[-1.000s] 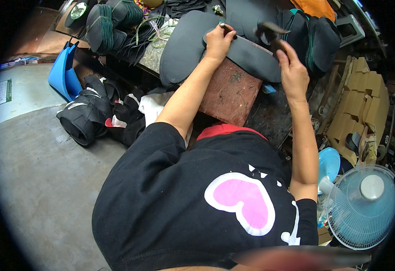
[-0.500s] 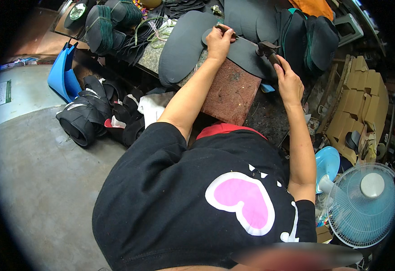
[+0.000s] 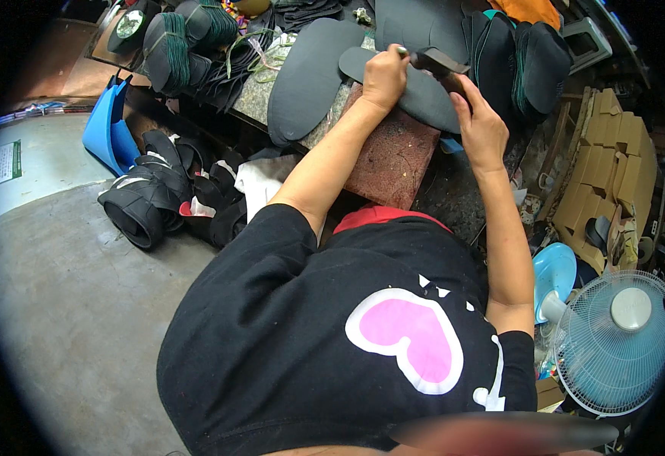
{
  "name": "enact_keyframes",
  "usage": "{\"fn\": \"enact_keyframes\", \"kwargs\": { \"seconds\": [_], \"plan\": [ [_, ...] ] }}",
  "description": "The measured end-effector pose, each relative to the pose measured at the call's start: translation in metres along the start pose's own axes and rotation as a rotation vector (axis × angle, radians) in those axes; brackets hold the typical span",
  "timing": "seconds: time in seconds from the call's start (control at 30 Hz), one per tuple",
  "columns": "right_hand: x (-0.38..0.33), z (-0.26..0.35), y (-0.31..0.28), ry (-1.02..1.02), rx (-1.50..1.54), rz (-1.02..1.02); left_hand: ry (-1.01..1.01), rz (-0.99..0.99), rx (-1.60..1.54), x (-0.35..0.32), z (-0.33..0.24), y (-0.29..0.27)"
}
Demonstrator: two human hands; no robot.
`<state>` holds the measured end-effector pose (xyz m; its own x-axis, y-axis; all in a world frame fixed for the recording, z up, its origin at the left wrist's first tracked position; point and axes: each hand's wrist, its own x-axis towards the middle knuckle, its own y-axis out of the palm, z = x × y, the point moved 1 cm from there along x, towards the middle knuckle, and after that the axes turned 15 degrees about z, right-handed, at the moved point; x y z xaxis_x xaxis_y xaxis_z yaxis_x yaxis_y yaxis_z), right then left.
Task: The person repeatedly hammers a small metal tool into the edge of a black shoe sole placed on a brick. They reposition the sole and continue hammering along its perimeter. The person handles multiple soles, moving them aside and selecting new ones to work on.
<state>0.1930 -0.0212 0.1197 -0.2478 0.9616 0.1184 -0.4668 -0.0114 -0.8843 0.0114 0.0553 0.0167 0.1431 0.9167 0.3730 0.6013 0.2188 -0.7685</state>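
Note:
My left hand (image 3: 385, 80) is closed in a fist around a short metal tool (image 3: 402, 52), most of it hidden by the fingers; only its top end shows. My right hand (image 3: 481, 129) grips a hammer (image 3: 440, 62) by its handle, the dark head close to the top of that tool. Whether the two touch cannot be made out. Beneath both hands lies a dark grey sole-shaped piece (image 3: 425, 102), partly over a reddish-brown block (image 3: 393, 156). Left of it rests a larger grey sole-shaped sheet (image 3: 310, 80).
Bundles of dark soles tied with green string stand at the back left (image 3: 167, 53) and back right (image 3: 536, 72). A blue plastic holder (image 3: 110, 125) and black shoe parts (image 3: 146, 194) are at the left. Cardboard boxes (image 3: 602, 167) and a fan (image 3: 614, 342) stand at the right.
My left hand has turned the metal tool from lying flat to standing more upright, shifting slightly right and nearer. The hammer head has swung left and up toward it.

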Motion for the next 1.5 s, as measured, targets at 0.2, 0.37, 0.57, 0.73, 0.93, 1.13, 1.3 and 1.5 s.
{"fn": "enact_keyframes", "kwargs": {
  "seconds": [0.2, 0.37, 0.57, 0.73, 0.93, 1.13, 1.3, 1.5],
  "plan": [
    [-0.005, -0.022, -0.009, 0.164, 0.004, 0.045, -0.310, -0.105, -0.974, -0.003, 0.009, 0.004],
    [-0.002, -0.003, -0.034, -0.037, 0.162, -0.111, -0.288, 0.014, -0.730, -0.004, 0.007, 0.002],
    [-0.001, 0.002, -0.017, -0.174, 0.109, -0.222, 0.040, 0.023, -0.022, -0.003, -0.014, 0.002],
    [-0.012, -0.028, -0.002, 0.203, -0.043, 0.052, -0.338, -0.149, -0.934, -0.003, -0.003, 0.006],
    [-0.006, -0.017, -0.028, 0.023, 0.136, -0.126, -0.208, -0.013, -0.716, -0.003, 0.003, 0.010],
    [-0.007, 0.002, -0.035, -0.312, 0.258, -0.288, 0.046, -0.032, -0.242, -0.003, -0.013, 0.007],
    [-0.003, -0.023, -0.001, 0.274, 0.076, 0.059, 0.093, -0.096, -0.143, -0.004, -0.021, 0.010],
    [-0.003, -0.044, 0.016, 0.308, -0.073, 0.227, -0.228, -0.076, -0.618, -0.007, -0.009, 0.011]
  ]
}}
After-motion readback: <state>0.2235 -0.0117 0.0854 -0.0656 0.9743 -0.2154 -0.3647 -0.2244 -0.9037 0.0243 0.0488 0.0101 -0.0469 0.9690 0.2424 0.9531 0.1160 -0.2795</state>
